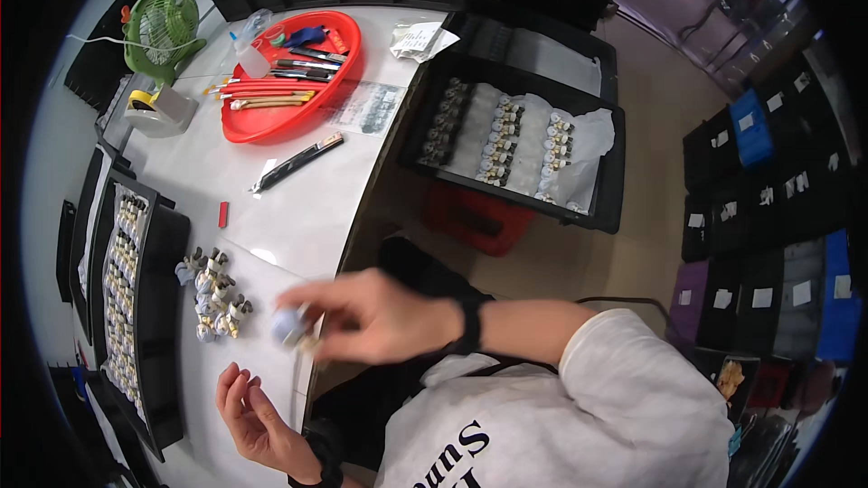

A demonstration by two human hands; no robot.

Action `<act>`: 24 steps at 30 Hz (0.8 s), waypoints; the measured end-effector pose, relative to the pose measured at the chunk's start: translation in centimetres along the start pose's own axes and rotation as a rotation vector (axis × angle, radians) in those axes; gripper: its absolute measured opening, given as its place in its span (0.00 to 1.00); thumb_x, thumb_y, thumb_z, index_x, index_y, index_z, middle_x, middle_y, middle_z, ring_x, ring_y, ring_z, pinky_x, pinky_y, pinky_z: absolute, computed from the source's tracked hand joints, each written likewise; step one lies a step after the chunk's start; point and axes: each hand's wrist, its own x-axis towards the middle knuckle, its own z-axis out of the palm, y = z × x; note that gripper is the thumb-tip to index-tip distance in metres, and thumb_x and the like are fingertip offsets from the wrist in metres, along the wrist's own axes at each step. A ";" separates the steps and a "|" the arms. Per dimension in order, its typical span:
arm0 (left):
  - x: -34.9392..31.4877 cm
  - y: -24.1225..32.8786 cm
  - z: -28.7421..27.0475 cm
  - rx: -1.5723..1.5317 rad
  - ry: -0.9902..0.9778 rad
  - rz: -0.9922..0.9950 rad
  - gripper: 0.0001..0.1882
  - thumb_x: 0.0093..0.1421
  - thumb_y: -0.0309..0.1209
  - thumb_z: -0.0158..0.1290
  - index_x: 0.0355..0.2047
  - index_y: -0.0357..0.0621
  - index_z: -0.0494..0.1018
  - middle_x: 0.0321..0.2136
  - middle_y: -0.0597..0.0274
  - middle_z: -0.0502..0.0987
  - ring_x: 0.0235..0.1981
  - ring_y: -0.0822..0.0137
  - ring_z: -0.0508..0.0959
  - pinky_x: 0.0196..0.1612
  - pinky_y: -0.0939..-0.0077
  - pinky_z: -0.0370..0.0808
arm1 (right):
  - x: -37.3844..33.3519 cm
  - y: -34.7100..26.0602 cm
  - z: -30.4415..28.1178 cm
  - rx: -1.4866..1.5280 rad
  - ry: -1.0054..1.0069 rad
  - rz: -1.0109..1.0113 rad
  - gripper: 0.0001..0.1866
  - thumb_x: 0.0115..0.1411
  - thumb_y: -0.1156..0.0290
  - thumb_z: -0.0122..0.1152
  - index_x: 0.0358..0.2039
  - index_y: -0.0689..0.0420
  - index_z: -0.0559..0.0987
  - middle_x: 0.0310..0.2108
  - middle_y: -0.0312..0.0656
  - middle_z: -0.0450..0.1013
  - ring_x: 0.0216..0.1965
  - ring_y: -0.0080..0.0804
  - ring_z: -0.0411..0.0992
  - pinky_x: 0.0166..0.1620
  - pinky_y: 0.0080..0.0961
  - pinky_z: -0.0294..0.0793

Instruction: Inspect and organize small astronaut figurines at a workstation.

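Note:
My right hand [366,314], with a dark band on its wrist, is closed on a small figurine [291,325] with a pale blue-grey round top and a cream lower part. Motion blurs its details. Below and to the left, my left hand [258,420] hovers over the white table edge, its fingers loosely bent and apart, holding nothing that I can see. Just beyond both hands, a loose cluster of similar figurines [212,294] in pale blue, cream and dark brown lies on the white sheet.
A long black tray [167,307] of figurines stands at the left. Farther off are a red oval basin [237,131] with brushes and pens, a black pen-like tool [298,163], a tape dispenser [161,116] and a green fan [163,32]. Another black tray [506,197] with figurine rows sits right.

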 end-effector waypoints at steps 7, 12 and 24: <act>0.4 -2.9 -2.2 0.013 0.090 -0.238 0.09 0.58 0.23 0.44 0.38 0.36 0.70 0.41 0.58 0.72 0.39 0.72 0.71 0.42 0.80 0.68 | -11.1 -3.9 -22.6 -0.833 0.352 0.416 0.22 0.39 0.80 0.61 0.40 0.60 0.73 0.29 0.35 0.72 0.26 0.17 0.67 0.31 0.16 0.68; 0.1 -3.0 -1.3 0.019 0.005 -0.303 0.09 0.57 0.22 0.44 0.37 0.37 0.71 0.42 0.59 0.71 0.39 0.72 0.70 0.43 0.80 0.67 | -17.8 -1.6 -31.3 -1.384 0.195 1.134 0.17 0.37 0.78 0.61 0.33 0.58 0.77 0.35 0.48 0.73 0.38 0.42 0.71 0.41 0.29 0.71; -0.1 0.1 -3.2 0.061 -0.077 -0.132 0.09 0.56 0.20 0.48 0.37 0.30 0.70 0.33 0.54 0.74 0.32 0.69 0.73 0.37 0.80 0.69 | -20.9 6.0 -36.3 -1.546 0.098 0.950 0.16 0.38 0.83 0.58 0.31 0.58 0.73 0.35 0.49 0.71 0.39 0.48 0.69 0.40 0.35 0.69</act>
